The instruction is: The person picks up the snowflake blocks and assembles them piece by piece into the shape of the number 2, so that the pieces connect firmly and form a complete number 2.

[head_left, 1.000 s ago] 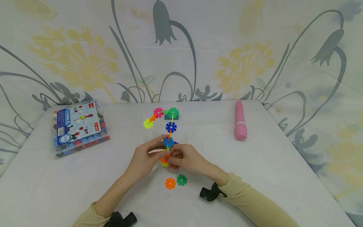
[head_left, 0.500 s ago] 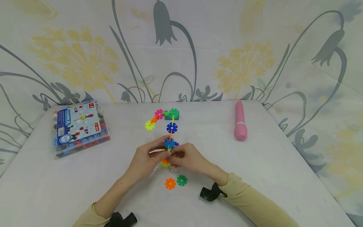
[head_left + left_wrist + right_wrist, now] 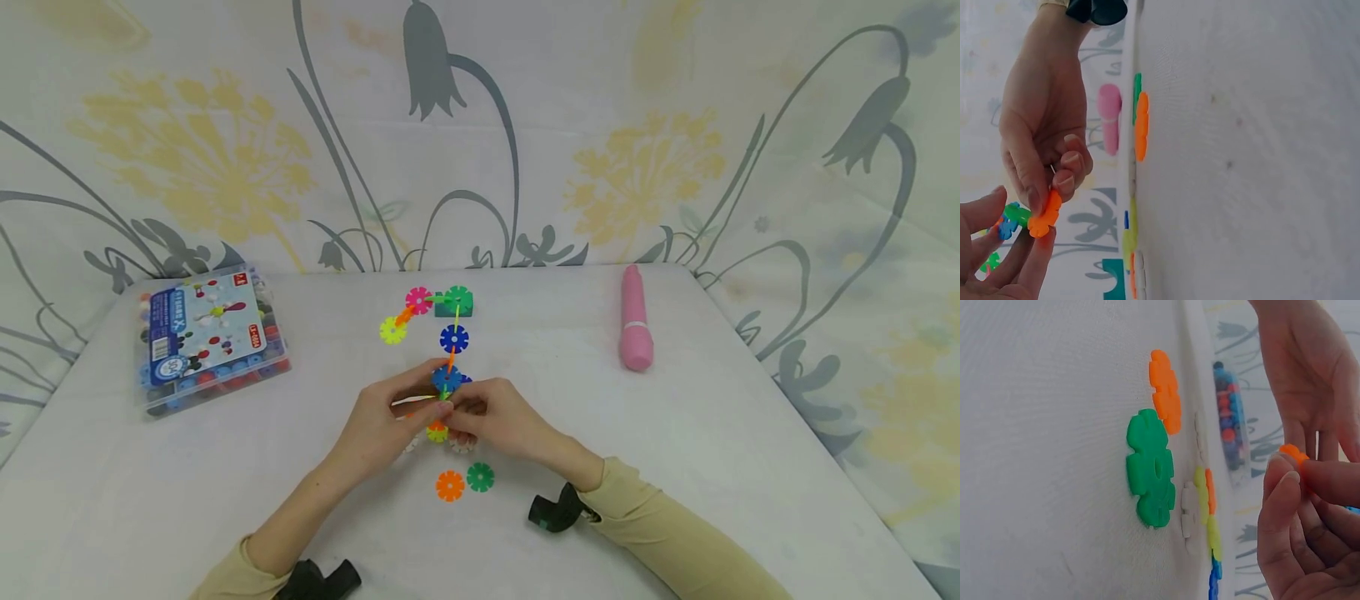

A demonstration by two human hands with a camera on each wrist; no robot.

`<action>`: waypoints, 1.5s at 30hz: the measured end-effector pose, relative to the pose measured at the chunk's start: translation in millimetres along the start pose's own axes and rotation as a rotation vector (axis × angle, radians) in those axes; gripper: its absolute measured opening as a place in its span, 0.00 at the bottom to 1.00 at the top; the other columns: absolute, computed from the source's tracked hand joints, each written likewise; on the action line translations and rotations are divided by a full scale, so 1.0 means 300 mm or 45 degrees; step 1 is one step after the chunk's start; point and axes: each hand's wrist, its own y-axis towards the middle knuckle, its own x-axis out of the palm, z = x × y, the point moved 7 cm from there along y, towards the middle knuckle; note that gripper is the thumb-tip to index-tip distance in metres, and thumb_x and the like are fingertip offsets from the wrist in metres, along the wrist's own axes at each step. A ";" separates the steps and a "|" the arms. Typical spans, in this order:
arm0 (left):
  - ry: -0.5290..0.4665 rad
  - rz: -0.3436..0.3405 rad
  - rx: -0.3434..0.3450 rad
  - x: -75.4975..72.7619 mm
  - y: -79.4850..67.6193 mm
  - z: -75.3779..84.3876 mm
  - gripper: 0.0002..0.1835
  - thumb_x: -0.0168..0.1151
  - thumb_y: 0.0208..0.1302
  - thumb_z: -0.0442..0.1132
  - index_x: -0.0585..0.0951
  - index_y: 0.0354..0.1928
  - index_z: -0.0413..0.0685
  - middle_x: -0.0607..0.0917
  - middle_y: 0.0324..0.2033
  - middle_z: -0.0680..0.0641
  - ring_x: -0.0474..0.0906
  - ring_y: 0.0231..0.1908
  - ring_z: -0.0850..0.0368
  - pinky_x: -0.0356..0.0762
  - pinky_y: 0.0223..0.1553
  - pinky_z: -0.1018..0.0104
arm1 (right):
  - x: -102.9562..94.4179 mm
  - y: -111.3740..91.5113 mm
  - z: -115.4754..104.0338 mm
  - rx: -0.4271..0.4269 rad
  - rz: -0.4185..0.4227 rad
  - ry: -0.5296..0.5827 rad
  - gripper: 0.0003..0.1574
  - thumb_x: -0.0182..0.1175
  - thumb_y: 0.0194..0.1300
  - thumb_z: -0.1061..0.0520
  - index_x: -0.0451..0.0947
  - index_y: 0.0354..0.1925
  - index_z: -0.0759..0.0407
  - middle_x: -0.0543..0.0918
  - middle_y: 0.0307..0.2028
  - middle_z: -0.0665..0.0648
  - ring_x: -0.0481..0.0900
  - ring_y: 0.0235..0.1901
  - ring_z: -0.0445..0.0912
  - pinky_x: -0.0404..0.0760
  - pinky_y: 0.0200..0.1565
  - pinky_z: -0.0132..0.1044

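Both hands meet over the middle of the table in the head view, at the near end of a chain of notched plastic discs. My left hand (image 3: 382,412) pinches the chain near a green disc (image 3: 1017,214), which joins a blue disc (image 3: 447,379). My right hand (image 3: 506,417) pinches an orange disc (image 3: 1045,215) beside that green one; in the right wrist view only a bit of the orange shows between fingers. Away from me the chain runs through a dark blue disc (image 3: 453,338) and a green disc (image 3: 457,299), then bends left to pink (image 3: 418,300) and yellow (image 3: 392,330) discs.
Loose orange (image 3: 450,485) and green (image 3: 481,477) discs lie on the table (image 3: 675,467) nearer me. Several more, including a white disc (image 3: 1190,515), lie beneath the hands. A green block (image 3: 467,308), a pink cylindrical case (image 3: 637,321) and a clear bead box (image 3: 213,337) stand farther back.
The right hand has shifted slightly, covering the orange disc that showed between the hands. The chain's far end swayed slightly toward the right and back. The left hand has barely moved.
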 end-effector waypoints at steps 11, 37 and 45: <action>0.137 -0.012 0.003 -0.004 -0.003 0.002 0.30 0.66 0.66 0.36 0.73 0.70 0.54 0.84 0.56 0.44 0.84 0.52 0.50 0.82 0.52 0.62 | 0.005 0.003 0.013 0.034 -0.011 0.061 0.09 0.60 0.71 0.61 0.84 0.42 0.67 0.86 0.30 0.58 0.83 0.26 0.43 0.85 0.35 0.32; 0.099 -0.014 -0.016 -0.010 0.002 -0.013 0.29 0.68 0.64 0.37 0.75 0.68 0.51 0.79 0.63 0.43 0.83 0.55 0.47 0.81 0.53 0.58 | 0.007 -0.004 0.013 0.010 0.000 0.075 0.10 0.59 0.71 0.62 0.85 0.44 0.67 0.86 0.29 0.58 0.82 0.26 0.42 0.85 0.35 0.33; 0.023 0.021 -0.034 -0.009 0.004 -0.018 0.27 0.68 0.65 0.39 0.77 0.66 0.51 0.83 0.59 0.46 0.83 0.55 0.49 0.83 0.50 0.63 | 0.017 -0.004 0.010 -0.002 -0.044 0.011 0.09 0.57 0.73 0.60 0.81 0.45 0.64 0.85 0.30 0.55 0.80 0.27 0.42 0.83 0.34 0.33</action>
